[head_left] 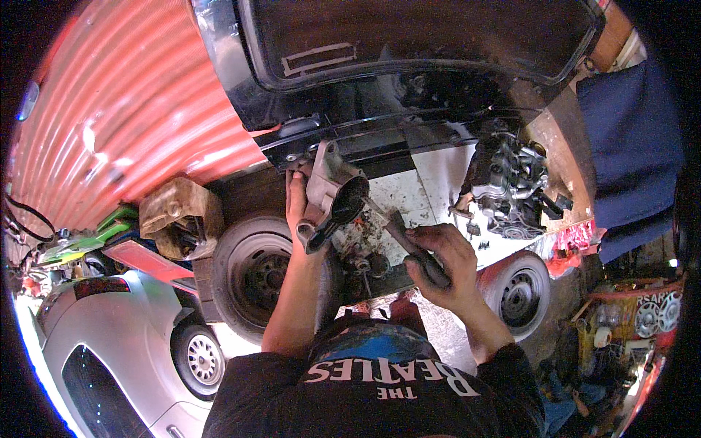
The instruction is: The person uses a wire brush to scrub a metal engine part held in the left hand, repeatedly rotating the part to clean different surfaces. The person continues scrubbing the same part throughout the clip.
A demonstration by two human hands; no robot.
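Grey tool (401, 233) slants diagonally; it points forward-left toward the casting (326, 191).

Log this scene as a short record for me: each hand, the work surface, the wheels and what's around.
Left hand: holds a grey metal part
Right hand: grips a dark-handled tool
Tool tip: close to the metal part; contact unclear
Work surface: dirt-stained white top, with an engine-like assembly toward the right
Wheels: left wheel; right wheel
Far left: silver car, red corrugated sheet
Far right: dark blue cloth
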